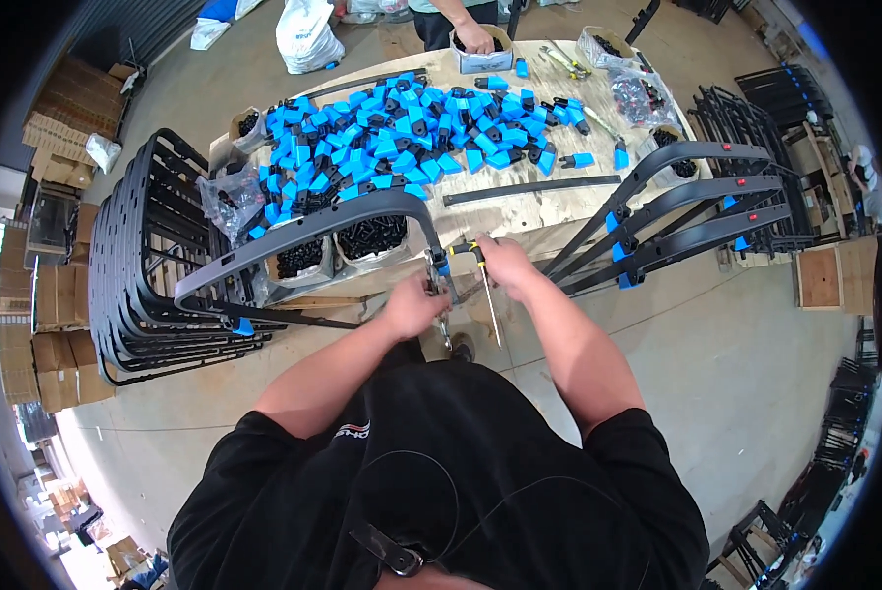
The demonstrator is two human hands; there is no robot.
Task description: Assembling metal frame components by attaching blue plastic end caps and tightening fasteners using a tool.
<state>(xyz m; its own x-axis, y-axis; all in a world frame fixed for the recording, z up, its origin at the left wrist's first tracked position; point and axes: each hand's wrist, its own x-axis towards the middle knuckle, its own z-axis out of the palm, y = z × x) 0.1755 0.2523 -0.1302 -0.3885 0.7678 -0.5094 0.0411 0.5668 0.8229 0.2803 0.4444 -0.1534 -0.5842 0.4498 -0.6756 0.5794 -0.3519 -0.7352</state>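
Note:
In front of me at the near table edge, my right hand (507, 265) is closed around a T-handle hex key (491, 307) with a yellow and black grip and a long thin shaft pointing down. My left hand (416, 307) closes on a silver metal hand tool (445, 324), whose exact kind I cannot make out. Both hands are beside the lower right end of a curved black metal frame (313, 231), where a small blue plastic piece (442, 265) shows. Fingers partly hide that end of the frame.
A wooden table (529, 211) bears a heap of blue and black plastic parts (402, 133) and boxes of black hardware (370, 239). More black frames stand left (131, 256) and right (697, 202). Across the table, another person's hand (475, 37) reaches into a box (482, 61).

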